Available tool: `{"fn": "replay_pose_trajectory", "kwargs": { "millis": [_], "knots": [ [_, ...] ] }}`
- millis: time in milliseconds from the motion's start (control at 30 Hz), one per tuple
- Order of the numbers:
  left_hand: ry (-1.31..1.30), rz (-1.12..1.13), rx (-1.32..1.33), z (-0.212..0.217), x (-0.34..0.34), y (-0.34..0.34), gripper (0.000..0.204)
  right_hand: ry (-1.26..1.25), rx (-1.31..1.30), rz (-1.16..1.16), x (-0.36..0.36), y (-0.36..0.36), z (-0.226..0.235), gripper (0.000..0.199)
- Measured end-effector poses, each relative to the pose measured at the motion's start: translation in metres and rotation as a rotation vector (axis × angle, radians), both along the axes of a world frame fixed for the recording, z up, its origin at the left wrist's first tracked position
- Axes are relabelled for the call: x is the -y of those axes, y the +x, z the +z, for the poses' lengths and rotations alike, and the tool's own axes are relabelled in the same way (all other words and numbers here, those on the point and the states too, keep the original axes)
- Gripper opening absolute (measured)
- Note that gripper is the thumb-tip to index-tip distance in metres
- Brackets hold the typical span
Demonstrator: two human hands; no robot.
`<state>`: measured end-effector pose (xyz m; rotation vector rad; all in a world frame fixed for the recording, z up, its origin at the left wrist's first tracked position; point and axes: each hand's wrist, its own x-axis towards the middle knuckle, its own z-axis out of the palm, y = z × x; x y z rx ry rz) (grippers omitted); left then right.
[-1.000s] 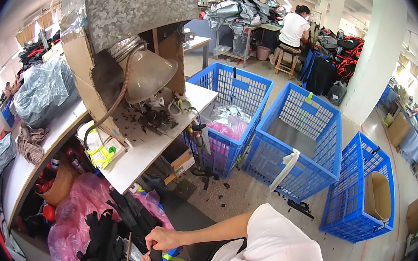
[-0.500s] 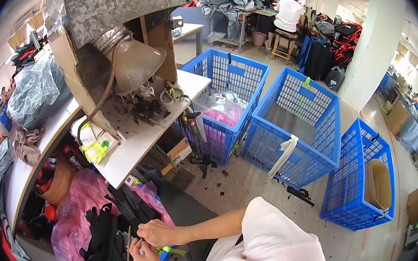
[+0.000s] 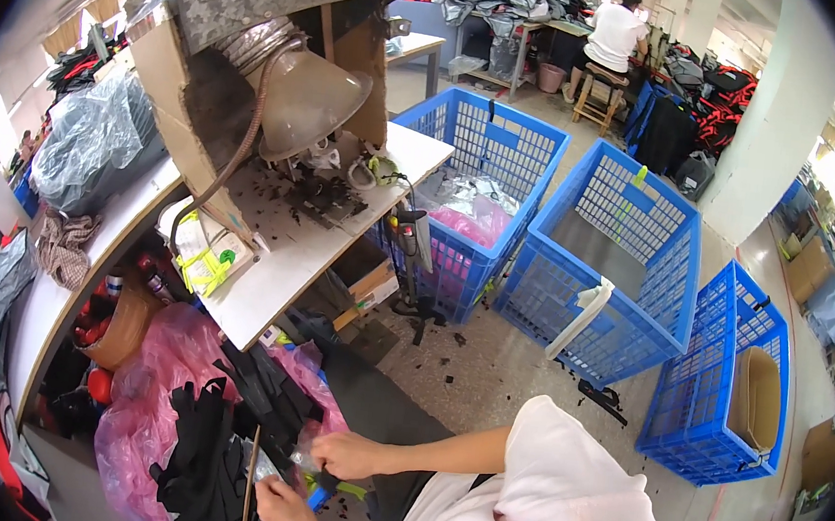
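Note:
Low in the view, my right hand [image 3: 346, 455] reaches in from the white-sleeved arm and grips a small black item with blue and green parts [image 3: 324, 483], partly wrapped in clear plastic. Just below it, my left hand [image 3: 285, 509] holds the same bundle from underneath. Both hands hover over a heap of black fabric pieces [image 3: 219, 442] lying on a pink plastic bag [image 3: 136, 414]. How the fingers sit on the item is partly hidden.
A white worktable [image 3: 275, 277] with a metal funnel-shaped hood [image 3: 307, 99] and black scraps stands ahead. To the right are three blue mesh crates [image 3: 627, 281], one holding pink and silver bags. A seated person [image 3: 615, 38] works at the far end. Scraps litter the floor.
My left hand has come up from the lower edge and joined the right on the small item. The view has tilted slightly.

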<state>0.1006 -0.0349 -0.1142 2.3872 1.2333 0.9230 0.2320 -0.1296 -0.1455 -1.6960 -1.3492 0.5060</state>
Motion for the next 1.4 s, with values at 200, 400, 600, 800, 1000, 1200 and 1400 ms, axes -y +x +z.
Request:
{"fn": "replay_pose_trajectory", "kwargs": {
  "millis": [200,400,600,800,1000,1200,1400],
  "knots": [
    [-0.440,-0.226,0.409,-0.015,0.021,-0.005,0.019,-0.014,-0.046,-0.259,-0.007,-0.012,0.034,0.009],
    [-0.419,-0.250,0.245,-0.007,0.027,-0.006,0.026,-0.058,0.028,-0.192,-0.007,-0.013,0.037,0.010],
    [-0.501,-0.091,0.235,-0.016,0.017,-0.015,0.015,-0.036,0.121,-0.193,-0.013,-0.028,0.027,0.011],
    [-0.197,-0.198,0.289,0.004,0.033,-0.008,0.021,0.038,0.051,-0.250,-0.024,-0.029,0.025,0.011],
    [-0.442,-0.020,0.409,-0.003,0.023,-0.011,0.013,0.059,0.132,-0.212,-0.022,-0.032,0.019,0.008],
    [-0.243,-0.058,0.325,0.001,0.036,-0.013,0.019,0.142,0.064,-0.256,-0.022,-0.034,0.029,0.007],
    [-0.331,-0.006,0.374,-0.013,0.027,-0.015,0.016,0.161,0.070,-0.208,-0.021,-0.041,0.028,0.008]
  ]
}}
